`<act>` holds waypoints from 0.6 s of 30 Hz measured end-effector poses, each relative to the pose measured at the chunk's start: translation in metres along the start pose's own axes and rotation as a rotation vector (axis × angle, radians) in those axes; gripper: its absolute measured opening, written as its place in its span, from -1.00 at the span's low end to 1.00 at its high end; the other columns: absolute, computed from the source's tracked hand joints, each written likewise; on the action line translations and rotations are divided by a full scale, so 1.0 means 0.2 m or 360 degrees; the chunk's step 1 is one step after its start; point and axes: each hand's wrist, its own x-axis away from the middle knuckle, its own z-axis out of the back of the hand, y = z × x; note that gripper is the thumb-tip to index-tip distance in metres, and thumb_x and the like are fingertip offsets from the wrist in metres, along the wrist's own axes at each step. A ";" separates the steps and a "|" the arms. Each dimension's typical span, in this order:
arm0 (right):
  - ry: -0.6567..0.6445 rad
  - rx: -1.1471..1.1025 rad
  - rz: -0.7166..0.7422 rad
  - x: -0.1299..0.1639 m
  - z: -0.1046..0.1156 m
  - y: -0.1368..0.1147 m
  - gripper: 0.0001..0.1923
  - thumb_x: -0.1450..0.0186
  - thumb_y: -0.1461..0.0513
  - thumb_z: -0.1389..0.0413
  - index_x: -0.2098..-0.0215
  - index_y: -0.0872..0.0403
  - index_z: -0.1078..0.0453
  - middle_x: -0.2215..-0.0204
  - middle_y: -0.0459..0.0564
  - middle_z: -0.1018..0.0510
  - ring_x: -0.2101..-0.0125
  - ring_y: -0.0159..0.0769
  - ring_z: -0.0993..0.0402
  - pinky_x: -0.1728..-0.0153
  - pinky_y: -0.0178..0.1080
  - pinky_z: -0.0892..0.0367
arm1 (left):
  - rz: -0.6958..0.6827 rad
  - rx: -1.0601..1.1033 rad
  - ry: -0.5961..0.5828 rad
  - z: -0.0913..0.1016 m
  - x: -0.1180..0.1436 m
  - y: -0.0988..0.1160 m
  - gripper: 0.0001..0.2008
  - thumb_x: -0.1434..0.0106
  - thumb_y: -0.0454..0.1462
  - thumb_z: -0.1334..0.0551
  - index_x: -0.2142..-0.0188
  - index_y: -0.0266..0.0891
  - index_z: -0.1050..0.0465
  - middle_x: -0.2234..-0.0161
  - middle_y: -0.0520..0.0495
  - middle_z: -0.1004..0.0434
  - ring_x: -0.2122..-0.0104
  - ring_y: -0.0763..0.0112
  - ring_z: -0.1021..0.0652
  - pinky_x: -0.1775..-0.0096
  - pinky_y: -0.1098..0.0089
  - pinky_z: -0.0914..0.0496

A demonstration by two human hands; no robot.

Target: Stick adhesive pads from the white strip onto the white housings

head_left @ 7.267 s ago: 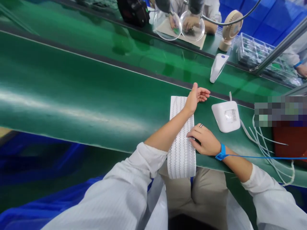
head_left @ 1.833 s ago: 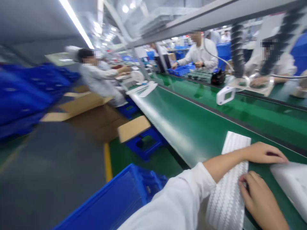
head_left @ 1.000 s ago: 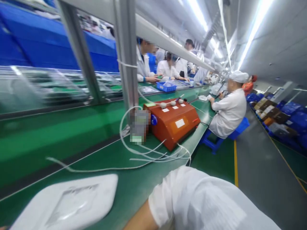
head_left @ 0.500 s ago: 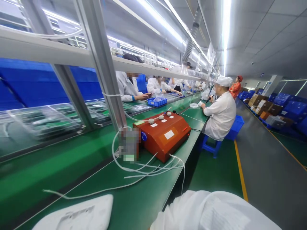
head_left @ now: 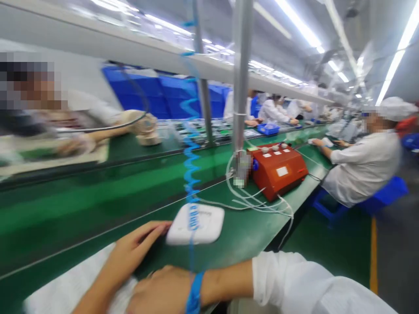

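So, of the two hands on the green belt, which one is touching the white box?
The left hand: its fingertips reach the edge of the white box. The right hand, with the blue wrist strap, lies nearer the camera, apart from the box.

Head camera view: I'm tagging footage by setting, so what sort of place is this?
Most likely an electronics assembly line in a factory: a long green conveyor belt, workers in white coats seated along it, and a blue antistatic wrist strap on the right hand.
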 end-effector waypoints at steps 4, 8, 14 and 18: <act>0.0219 -0.0010 0.0023 -0.05 -0.19 0.06 -0.66 -0.55 0.05 -0.23 0.09 0.18 -0.67 0.08 0.16 -0.79 0.17 -0.06 -0.74 0.23 -0.12 -0.57 | 0.0087 0.0233 0.0112 -0.03 0.00 -0.01 -0.34 -0.32 0.38 -0.26 0.11 -0.06 -0.79 0.06 -0.09 -0.89 0.00 -0.06 -0.76 -0.16 0.10 -0.61; 0.0306 -0.0068 0.0140 -0.01 -0.30 0.06 -0.74 -0.56 0.09 -0.22 0.04 0.12 -0.62 0.06 0.11 -0.70 0.10 -0.03 -0.64 0.11 -0.05 -0.52 | 0.0053 0.0304 0.0161 -0.06 0.02 -0.01 -0.50 -0.41 0.16 -0.27 0.12 -0.18 -0.77 0.09 -0.18 -0.86 0.11 0.07 -0.76 -0.05 0.18 -0.61; 0.0365 -0.0164 0.0145 0.02 -0.33 0.07 -0.82 -0.56 0.16 -0.21 0.01 0.11 -0.56 0.04 0.13 -0.59 0.06 -0.03 -0.46 0.09 -0.06 -0.39 | 0.0004 0.0317 0.0150 -0.07 0.04 -0.02 -0.59 -0.49 0.02 -0.24 0.09 -0.20 -0.77 0.05 -0.17 -0.85 0.06 0.12 -0.74 -0.11 0.19 -0.59; 0.0340 -0.0432 0.0122 0.06 -0.32 0.08 -0.89 -0.57 0.23 -0.21 0.01 0.12 -0.52 0.04 0.17 -0.57 0.02 -0.01 -0.42 -0.08 -0.01 -0.39 | -0.0074 0.0341 0.0144 -0.08 0.05 0.01 -0.61 -0.52 -0.04 -0.23 0.08 -0.22 -0.77 0.03 -0.18 -0.84 0.01 0.13 -0.73 -0.16 0.18 -0.57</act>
